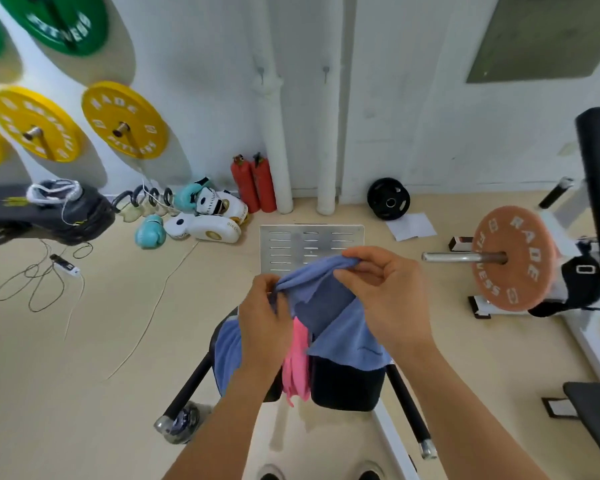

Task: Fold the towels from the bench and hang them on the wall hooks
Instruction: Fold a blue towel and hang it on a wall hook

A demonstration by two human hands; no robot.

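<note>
Blue towel (329,306) is held up over the black bench (347,386), gripped by both hands at its top edge, w/ the rest draping down onto the bench pad. Left hand (262,320) has fingers curled round a bunched bit of the cloth at the left end; right hand (385,289) pinches the upper edge between thumb and fingertips, other fingers curled. Hands sit near each other, not touching. A pink towel (297,362) hangs on the bench below the blue one, partly hidden behind the left hand and the blue cloth.

On the white wall ahead, two small hooks (260,72) sit side by side, one on the left pipe area, other at approx the same height to its right; both bare. Below them two red extinguishers (253,183) stand against the wall beside a white pipe (274,133). A perforated metal plate (309,247) lies on the floor just beyond the towel. Yellow weight plates (125,121) hang on pegs at left. Boxing gloves & pads (201,216) lie on the floor by the wall. At right, a barbell w/ an orange plate (513,259).
</note>
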